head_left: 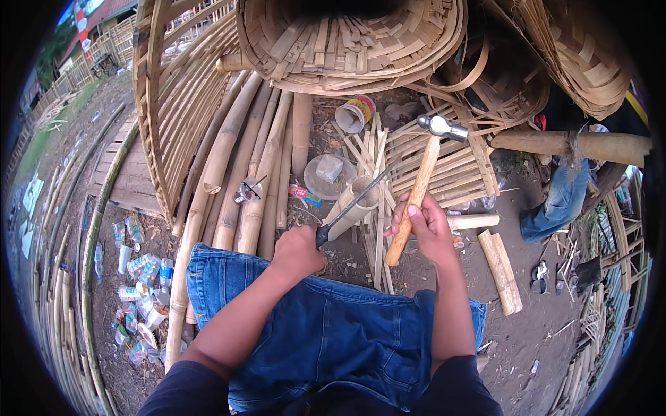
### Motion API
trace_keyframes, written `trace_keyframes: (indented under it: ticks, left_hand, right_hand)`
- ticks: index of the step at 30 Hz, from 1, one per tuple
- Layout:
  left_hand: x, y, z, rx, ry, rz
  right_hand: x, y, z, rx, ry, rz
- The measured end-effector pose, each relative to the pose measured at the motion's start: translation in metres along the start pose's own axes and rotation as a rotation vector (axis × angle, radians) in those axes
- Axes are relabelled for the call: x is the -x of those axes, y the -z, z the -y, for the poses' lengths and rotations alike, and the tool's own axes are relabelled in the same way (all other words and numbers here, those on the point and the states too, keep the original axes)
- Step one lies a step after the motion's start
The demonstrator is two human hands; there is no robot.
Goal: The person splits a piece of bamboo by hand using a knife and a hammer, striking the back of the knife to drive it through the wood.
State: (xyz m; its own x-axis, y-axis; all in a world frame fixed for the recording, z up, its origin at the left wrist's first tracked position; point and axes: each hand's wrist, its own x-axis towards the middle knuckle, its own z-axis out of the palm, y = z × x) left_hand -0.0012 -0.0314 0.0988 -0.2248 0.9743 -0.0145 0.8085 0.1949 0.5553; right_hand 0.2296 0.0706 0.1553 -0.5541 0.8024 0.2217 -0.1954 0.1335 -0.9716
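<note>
My left hand (300, 251) is closed round the black handle of a long, thin metal tool, like a long screwdriver (361, 197), whose shaft slants up and away to the right. A ball-peen hammer (420, 191) with a pale wooden handle is in my right hand (423, 225); its steel head points up and away from me. Just beyond my left hand, a short hollow bamboo section (355, 201) shows behind the tool's shaft. Thin split bamboo strips (378, 243) lie between my hands. Both forearms rest near my jeans-covered lap (333, 329).
Long bamboo poles (239, 159) run along the left, beside a slatted bamboo panel (187, 132). Woven baskets (361, 69) stand ahead. A bowl with a stone-like block (329, 168) and a tin (355, 114) sit beyond my hands. Plastic litter (146, 298) lies left; a split bamboo piece (501, 274) lies right.
</note>
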Motion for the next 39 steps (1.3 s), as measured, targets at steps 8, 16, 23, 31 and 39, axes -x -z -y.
trace_keyframes:
  ticks: [8, 16, 23, 31, 39]
  left_hand:
    - [-0.005, -0.003, 0.000, 0.010, 0.028, -0.057]
    - [0.001, 0.002, -0.007, 0.059, 0.034, 0.040]
    - [0.003, 0.006, -0.015, 0.168, 0.005, 0.136]
    - [0.003, 0.001, -0.026, 0.221, -0.103, 0.075]
    - [0.003, 0.001, -0.028, 0.160, -0.050, 0.077]
  right_hand:
    - [-0.015, 0.016, -0.076, 0.043, -0.067, -0.676]
    - [-0.024, 0.007, -0.100, 0.038, -0.124, -0.659]
    - [-0.024, 0.003, -0.123, -0.022, -0.122, -0.613]
    - [-0.016, 0.002, -0.126, -0.023, 0.074, -0.800]
    - [-0.020, -0.002, -0.125, -0.032, 0.156, -0.881]
